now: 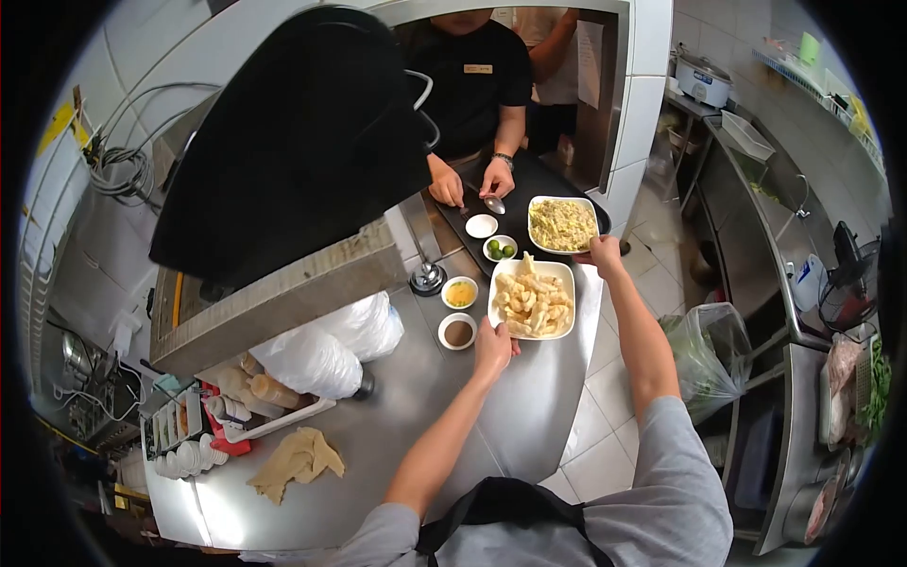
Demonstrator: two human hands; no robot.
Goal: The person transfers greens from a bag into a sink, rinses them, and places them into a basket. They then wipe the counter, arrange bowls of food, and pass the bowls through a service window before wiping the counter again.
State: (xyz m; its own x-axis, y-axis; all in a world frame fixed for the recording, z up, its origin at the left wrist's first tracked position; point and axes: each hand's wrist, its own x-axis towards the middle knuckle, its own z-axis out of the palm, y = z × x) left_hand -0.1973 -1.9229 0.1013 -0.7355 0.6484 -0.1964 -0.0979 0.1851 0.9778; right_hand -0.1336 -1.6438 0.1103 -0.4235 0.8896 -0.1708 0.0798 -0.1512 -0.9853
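Observation:
My left hand [494,351] grips the near left edge of a white square bowl [570,318] heaped with pale golden fried pieces [532,300]. My right hand [603,253] holds the lower right corner of another white square dish [594,216], filled with a crumbly yellowish-green food [561,225]; some of its fingers are hidden beneath. This dish is over the dark tray [518,196]. Left of the bowls stand small cups: a brown sauce [459,333], a yellow-orange sauce [460,294], green citrus fruits [500,249] and a white cup [481,226].
Across the pass-through, a person in black [472,85] handles a spoon [494,204]. A large black panel [293,142] overhangs the left. On the steel counter [397,416] lie a tan cloth [297,463] and white plastic bags [326,345]. A clear bag [709,364] hangs at right.

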